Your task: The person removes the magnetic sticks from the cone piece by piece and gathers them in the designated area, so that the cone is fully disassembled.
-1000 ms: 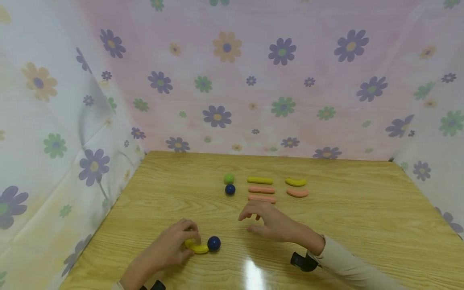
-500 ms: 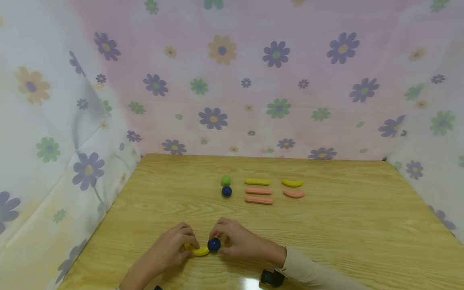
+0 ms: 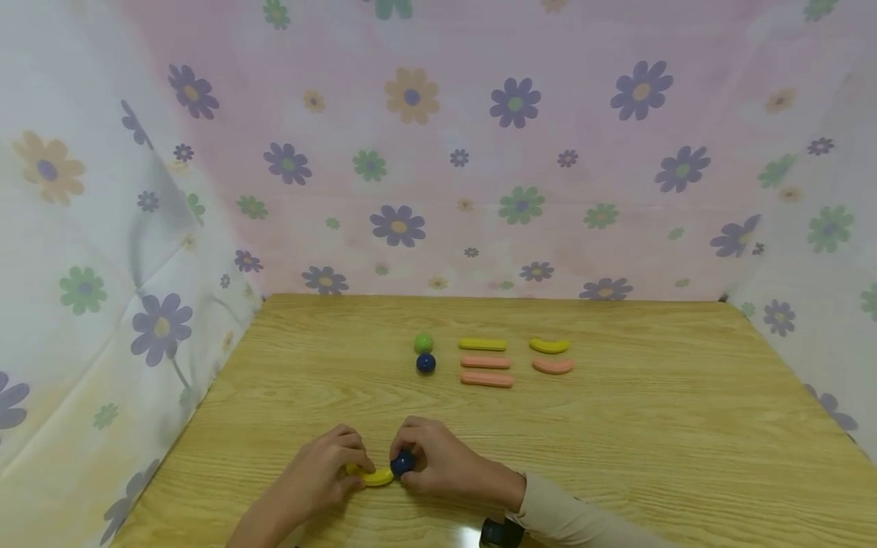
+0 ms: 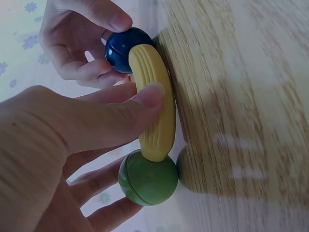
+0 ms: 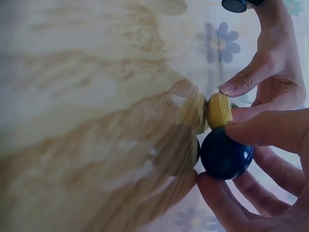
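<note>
My left hand (image 3: 332, 466) pinches a curved yellow rod (image 3: 378, 478) near the table's front. Grooves run along the rod in the left wrist view, and its lower end meets a green ball (image 4: 148, 179); in the head view the hand hides that ball. At the rod's other end is a dark blue ball (image 5: 225, 155) with a seam around it. My right hand (image 3: 444, 461) holds this blue ball between thumb and fingers, against the rod's tip. In the right wrist view the left thumb (image 5: 237, 84) lies on the rod just beyond the blue ball.
Farther back on the wooden table (image 3: 651, 426) lie a green ball (image 3: 423, 343), a dark blue ball (image 3: 426, 364), a straight yellow rod (image 3: 483, 345), two straight pink rods (image 3: 486, 379), a curved yellow rod (image 3: 550, 346) and a curved pink rod (image 3: 553, 367). Flowered cloth surrounds the table.
My right hand has come left and down from above the table's middle and taken hold of the dark blue ball. The left hand stays on the curved yellow rod.
</note>
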Demonstrator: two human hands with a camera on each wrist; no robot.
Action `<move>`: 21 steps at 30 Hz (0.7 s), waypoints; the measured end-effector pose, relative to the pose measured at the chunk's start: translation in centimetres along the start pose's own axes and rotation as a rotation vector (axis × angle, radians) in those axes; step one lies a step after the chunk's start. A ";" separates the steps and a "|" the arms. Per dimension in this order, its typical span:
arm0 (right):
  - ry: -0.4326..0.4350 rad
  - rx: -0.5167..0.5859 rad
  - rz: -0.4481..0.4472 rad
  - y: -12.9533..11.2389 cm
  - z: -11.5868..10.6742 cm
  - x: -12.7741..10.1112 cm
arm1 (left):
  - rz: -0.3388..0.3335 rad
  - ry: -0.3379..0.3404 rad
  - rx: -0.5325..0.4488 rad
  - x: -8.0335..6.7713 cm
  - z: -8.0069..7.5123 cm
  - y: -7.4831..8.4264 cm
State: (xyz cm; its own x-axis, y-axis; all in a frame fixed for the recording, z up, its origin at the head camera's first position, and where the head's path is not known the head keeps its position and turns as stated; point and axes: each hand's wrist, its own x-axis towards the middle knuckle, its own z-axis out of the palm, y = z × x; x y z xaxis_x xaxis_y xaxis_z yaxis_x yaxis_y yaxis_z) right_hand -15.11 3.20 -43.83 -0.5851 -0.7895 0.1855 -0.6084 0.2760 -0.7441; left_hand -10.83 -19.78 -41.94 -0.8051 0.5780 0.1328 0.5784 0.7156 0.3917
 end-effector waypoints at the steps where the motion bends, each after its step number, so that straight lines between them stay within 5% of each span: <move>1: 0.004 0.002 0.012 0.0 0.1 0.0 | -0.003 0.001 0.001 0.0 0.0 0.0; 7: 0.027 0.029 0.094 -0.1 0.1 0.4 | -0.021 0.014 0.014 0.1 0.1 0.1; 21: 0.030 -0.110 0.085 -0.2 -0.2 1.4 | -0.081 -0.006 0.037 0.7 0.0 0.2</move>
State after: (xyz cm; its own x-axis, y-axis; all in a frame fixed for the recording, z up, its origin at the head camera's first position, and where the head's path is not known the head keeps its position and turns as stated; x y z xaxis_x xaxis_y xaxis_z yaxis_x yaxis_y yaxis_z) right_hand -15.89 2.16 -43.34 -0.6515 -0.7447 0.1451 -0.6101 0.4006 -0.6836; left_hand -11.28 -19.22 -41.80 -0.8489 0.5198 0.0960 0.5156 0.7743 0.3670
